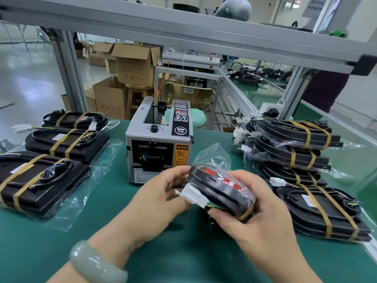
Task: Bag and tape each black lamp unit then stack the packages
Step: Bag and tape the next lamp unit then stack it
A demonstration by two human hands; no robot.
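Right now, on the head view, your left hand grasps the bagged black lamp unit by its white connector. Your right hand grips its near end, above the green mat, just before the tape dispenser.

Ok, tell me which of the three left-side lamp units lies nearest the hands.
The frontmost unit, cut by the picture's left edge; the middle unit and rear unit lie farther back.
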